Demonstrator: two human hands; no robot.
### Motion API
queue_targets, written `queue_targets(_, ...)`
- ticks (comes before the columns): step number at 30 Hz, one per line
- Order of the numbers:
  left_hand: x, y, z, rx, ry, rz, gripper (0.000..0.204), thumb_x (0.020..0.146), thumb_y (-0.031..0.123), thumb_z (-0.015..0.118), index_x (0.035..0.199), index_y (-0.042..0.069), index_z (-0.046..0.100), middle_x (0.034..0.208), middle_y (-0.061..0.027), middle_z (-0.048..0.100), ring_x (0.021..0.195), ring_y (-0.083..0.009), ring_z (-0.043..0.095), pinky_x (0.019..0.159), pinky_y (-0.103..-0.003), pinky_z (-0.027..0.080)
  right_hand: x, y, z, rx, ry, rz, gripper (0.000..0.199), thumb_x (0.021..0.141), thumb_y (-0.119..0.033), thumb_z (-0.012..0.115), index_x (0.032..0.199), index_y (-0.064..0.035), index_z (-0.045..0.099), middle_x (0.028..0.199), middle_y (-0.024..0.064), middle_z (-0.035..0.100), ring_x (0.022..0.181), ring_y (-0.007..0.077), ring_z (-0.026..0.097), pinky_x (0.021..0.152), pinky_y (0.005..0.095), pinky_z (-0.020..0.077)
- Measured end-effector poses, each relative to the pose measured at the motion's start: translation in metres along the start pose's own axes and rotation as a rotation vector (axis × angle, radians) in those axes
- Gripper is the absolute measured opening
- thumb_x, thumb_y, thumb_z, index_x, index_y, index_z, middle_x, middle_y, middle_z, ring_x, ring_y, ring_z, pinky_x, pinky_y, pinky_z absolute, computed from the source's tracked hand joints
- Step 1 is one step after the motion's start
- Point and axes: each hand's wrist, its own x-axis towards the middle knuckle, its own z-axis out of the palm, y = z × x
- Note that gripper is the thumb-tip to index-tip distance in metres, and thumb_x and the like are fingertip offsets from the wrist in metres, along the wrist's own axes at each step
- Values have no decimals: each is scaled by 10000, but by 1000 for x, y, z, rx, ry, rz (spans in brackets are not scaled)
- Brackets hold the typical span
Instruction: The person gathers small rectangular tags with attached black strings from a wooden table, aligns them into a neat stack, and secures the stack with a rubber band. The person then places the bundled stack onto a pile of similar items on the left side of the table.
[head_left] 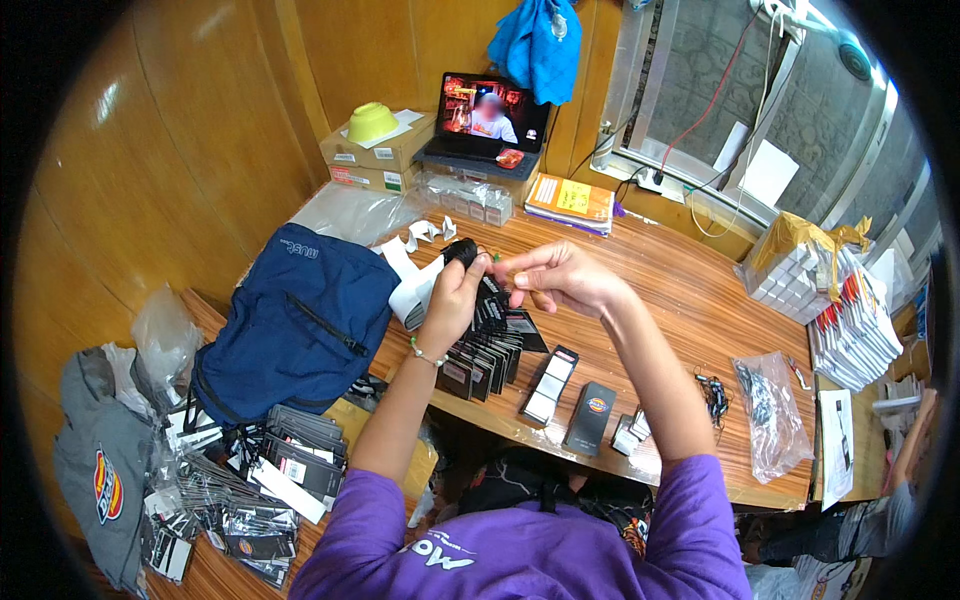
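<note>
My left hand (455, 300) is closed around a bunch of black cords (461, 251), held up over the middle of the table. Black tags (490, 303) show just below it, seemingly hanging from the cords. My right hand (570, 275) is raised beside it, thumb and fingertips drawn together near the cords; whatever they pinch is too small to make out. Under my hands stands a fanned row of black tags (480, 366). A white paper roll (411, 300) lies by my left wrist. Closer to me are a narrow box of white pieces (549, 390) and a dark grey box (591, 418).
A navy bag (295, 320) covers the table's left, with heaped tags (250, 500) and a grey cloth (95, 460) nearer. A laptop (490, 115) stands at the back. White stacks (850, 330) and a clear plastic bag (772, 415) lie right. Another person's arm (915, 440) shows far right.
</note>
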Motion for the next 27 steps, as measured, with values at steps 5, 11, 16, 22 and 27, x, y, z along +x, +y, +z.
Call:
queue_targets(5, 5, -11, 0, -93, -38, 4, 235, 945, 226, 438, 880, 15, 518, 822, -40, 590, 766, -96, 518, 743, -234, 417, -9, 31, 19, -127, 411, -331, 361, 778, -108, 675, 1091, 48, 584, 917, 122, 650, 797, 143, 633, 656, 218, 489)
queue_targets(11, 11, 8, -8, 119, -169, -60, 272, 919, 230, 485, 924, -36, 545, 819, -41, 578, 779, -112, 518, 751, -255, 423, -11, 41, 43, -679, 661, -624, 314, 688, -134, 723, 961, 2, 647, 964, 147, 638, 911, 272, 605, 800, 308, 455)
queue_targets(16, 20, 20, -9, 268, -277, 47, 295, 905, 220, 488, 792, -46, 550, 748, -95, 569, 720, -165, 520, 705, -301, 419, -6, 48, 40, -484, 742, -609, 302, 689, -135, 721, 939, 17, 645, 946, 144, 642, 891, 262, 614, 790, 315, 460)
queue_targets(22, 25, 26, -9, 526, -231, 200, 314, 901, 227, 480, 750, -37, 556, 731, -169, 569, 696, -275, 531, 679, -333, 413, -29, 37, 53, -634, 1044, -763, 259, 698, -159, 707, 906, -11, 661, 897, 104, 647, 799, 214, 601, 754, 325, 411)
queue_targets(27, 25, 40, 10, 407, -281, 22, 311, 904, 255, 480, 807, -26, 572, 750, -92, 569, 726, -194, 516, 695, -313, 404, -39, 49, 56, -386, 771, -678, 268, 723, -84, 689, 961, 26, 635, 832, 112, 649, 844, 212, 622, 798, 304, 448)
